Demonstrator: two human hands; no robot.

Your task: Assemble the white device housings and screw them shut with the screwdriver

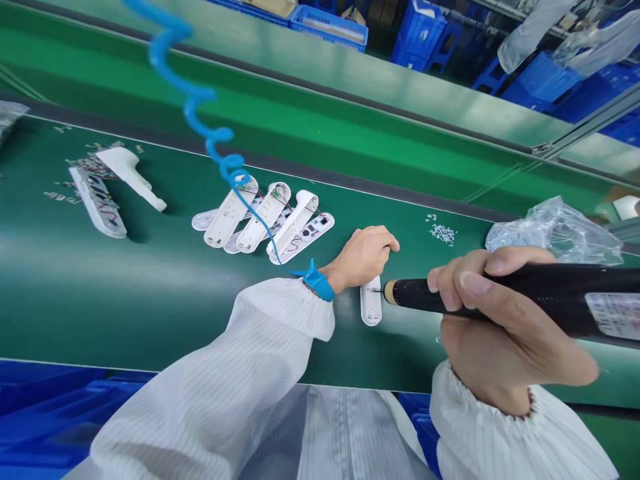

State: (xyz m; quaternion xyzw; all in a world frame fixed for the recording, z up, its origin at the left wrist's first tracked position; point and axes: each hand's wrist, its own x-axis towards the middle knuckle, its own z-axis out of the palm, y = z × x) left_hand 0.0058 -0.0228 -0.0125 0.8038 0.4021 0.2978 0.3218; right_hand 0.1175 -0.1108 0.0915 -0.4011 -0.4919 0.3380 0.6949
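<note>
My right hand [505, 313] is wrapped round a black electric screwdriver [415, 295], which points left. Its thin bit reaches a white plastic housing [371, 308] lying on the green work surface [190, 300]. My left hand [363, 257] is closed over the upper end of that housing and hides it. A blue wrist strap [319, 280] with a coiled blue cord [215, 140] is on my left wrist. Left of my hand lie several white housings [295, 227] with circuit boards and wires.
Small screws [443, 233] lie in a pile beyond the screwdriver, beside a clear plastic bag [560, 230]. At the far left are a white shell [131, 175], a housing with a board [100, 205] and more small parts. Another person's sleeve [533, 37] shows at the top right near blue crates.
</note>
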